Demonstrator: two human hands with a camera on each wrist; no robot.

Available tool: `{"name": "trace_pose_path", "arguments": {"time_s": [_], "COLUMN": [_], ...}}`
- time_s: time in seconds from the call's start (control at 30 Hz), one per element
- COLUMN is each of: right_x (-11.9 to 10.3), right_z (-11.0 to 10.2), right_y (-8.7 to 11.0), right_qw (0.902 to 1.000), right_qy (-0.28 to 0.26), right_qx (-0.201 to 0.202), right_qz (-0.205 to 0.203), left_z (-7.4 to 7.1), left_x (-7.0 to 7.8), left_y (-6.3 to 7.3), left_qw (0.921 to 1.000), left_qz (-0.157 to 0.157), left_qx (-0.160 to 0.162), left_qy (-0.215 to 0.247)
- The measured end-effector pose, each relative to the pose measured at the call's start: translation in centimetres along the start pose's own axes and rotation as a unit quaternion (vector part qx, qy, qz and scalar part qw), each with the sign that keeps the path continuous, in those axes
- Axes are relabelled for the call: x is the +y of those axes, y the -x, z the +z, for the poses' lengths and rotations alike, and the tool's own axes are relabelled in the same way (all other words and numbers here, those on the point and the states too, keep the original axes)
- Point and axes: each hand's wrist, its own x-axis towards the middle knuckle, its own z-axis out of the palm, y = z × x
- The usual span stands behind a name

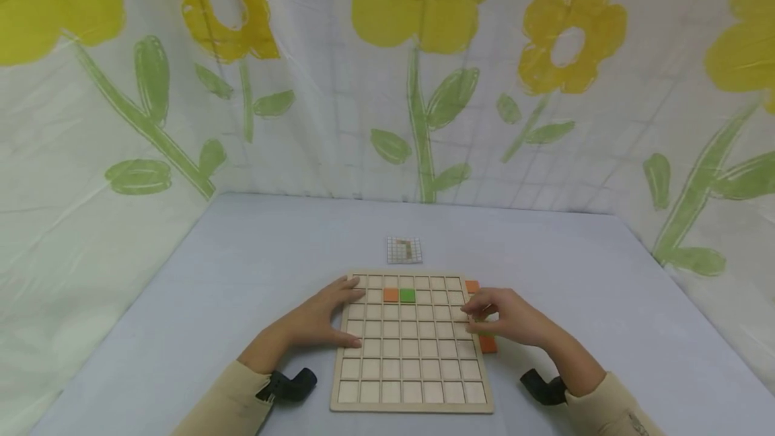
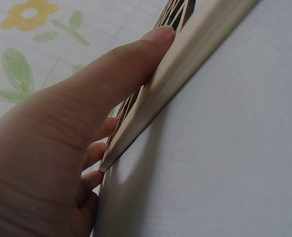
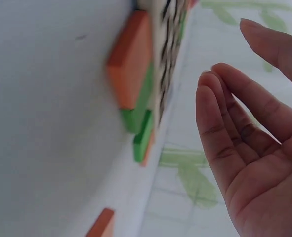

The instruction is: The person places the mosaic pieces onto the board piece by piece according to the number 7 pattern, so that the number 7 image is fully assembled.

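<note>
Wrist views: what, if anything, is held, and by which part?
Nothing is gripped: the left hand rests on the board at its left edge; the right hand is empty.

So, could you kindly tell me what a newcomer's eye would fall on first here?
Probably the big yellow flowers on the white backdrop behind the table. Then the orange tile and green tile, side by side near the far edge of the pale grid board. The left hand rests on its left edge; the right hand is at its right edge.
</note>
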Motion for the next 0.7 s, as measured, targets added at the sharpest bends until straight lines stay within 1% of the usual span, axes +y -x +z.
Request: {"name": "trace_pose_path", "arguments": {"time_s": [0.17,0.47,0.7], "right_x": [0.9,1.7,2.3], "right_z": [0.1,0.4,0.6], "right_y": [1.1,2.9,3.6], "right_qw": [1.0,0.9992,0.9975], "right_qy": [0.001,-0.015,-0.027], "right_qx": [0.007,0.012,0.002], "right_qz": [0.005,0.036,0.065], "left_z": [-0.1,0.0,0.1], "left_x": [0.1,0.1,0.1], "left_y": [0.1,0.0,0.0], "left_qw": [1.0,1.0,1.0], "left_qz": [-0.003,0.001,-0.001], "left_qx": [0.001,0.002,0.001], "left_qy": [0.001,0.0,-0.001]}}
